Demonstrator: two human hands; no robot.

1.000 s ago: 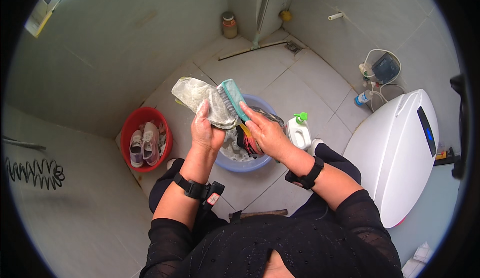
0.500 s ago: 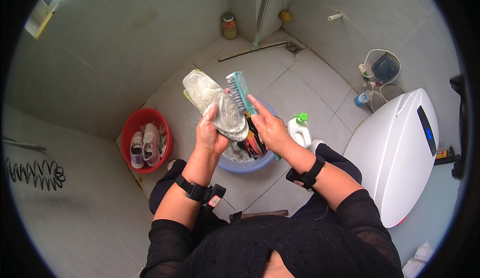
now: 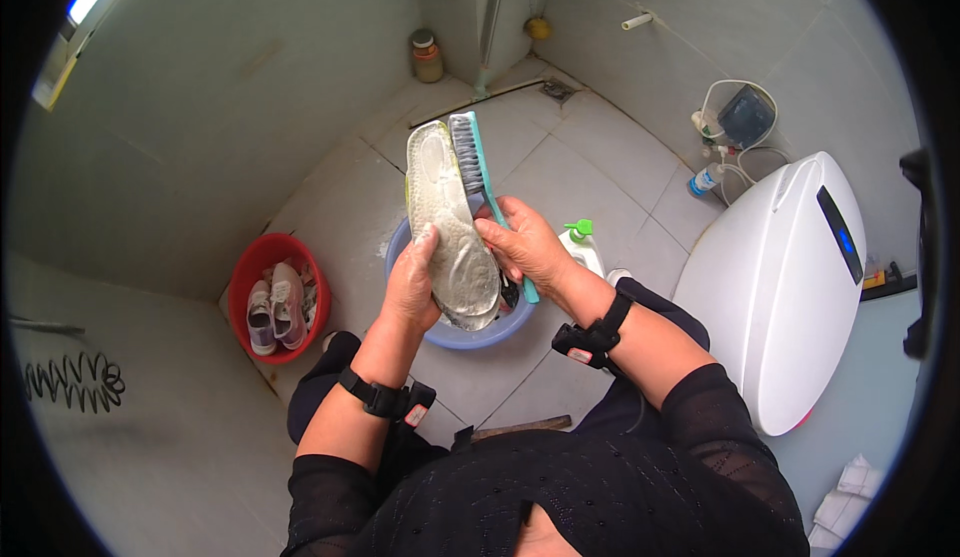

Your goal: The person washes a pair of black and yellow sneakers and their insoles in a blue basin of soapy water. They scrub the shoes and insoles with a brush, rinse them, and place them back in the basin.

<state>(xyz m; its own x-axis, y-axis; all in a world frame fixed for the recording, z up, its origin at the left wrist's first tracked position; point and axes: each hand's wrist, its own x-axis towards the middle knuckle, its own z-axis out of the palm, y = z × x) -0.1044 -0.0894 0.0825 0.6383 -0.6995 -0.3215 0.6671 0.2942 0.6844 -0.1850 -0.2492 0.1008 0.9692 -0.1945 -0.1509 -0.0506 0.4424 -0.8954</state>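
A pale, wet insole (image 3: 440, 197) streaked with suds is held up in front of me, its long side nearly upright. My left hand (image 3: 412, 285) grips its lower left edge, thumb lying on the face. My right hand (image 3: 527, 245) is closed round the handle of a teal scrubbing brush (image 3: 485, 179), whose grey bristles face the insole's right edge. Right fingertips lie close to that edge; whether they also touch it I cannot tell. Below both hands stands a blue basin (image 3: 470, 337), mostly hidden; a dark item shows inside it.
To the left, a red basin (image 3: 238, 302) holds a pair of pale pink shoes (image 3: 288, 307). A white bottle with a green pump (image 3: 580, 232) stands right of the blue basin. The white toilet (image 3: 760, 297) fills the right side. A lidded jar (image 3: 426, 57) and floor squeegee (image 3: 484, 67) are at the back.
The insole has turned more upright and shows its face more squarely. The brush has also become steeper, and my right hand has moved left. The whole view has shifted slightly.
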